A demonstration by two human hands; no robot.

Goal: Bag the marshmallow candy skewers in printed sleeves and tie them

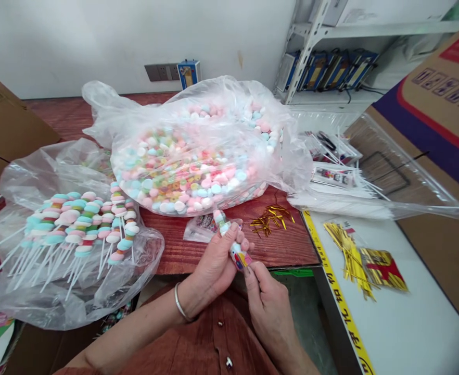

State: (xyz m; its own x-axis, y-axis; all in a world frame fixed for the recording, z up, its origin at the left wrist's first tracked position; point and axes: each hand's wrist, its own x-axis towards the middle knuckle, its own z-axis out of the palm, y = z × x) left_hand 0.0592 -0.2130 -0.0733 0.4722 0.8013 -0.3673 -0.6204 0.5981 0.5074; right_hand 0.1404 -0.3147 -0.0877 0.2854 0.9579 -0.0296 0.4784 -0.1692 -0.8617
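Observation:
My left hand (218,263) is closed round a candy skewer (229,240) that sits inside a small clear printed wrapper, its pink and blue pieces pointing up and away from me. My right hand (261,291) pinches the wrapper's lower end, just below the left hand. Both hands hover over my lap at the near edge of the red table (284,245). A silver bangle circles my left wrist. Loose gold twist ties (270,217) lie on the table just beyond my hands.
A big clear bag of loose pastel candies (190,166) fills the table's middle. Finished candy skewers (79,221) lie on a plastic bag at left. More gold ties (364,263) rest on the white surface at right, beside clear wrappers (339,179) and a cardboard box (444,130).

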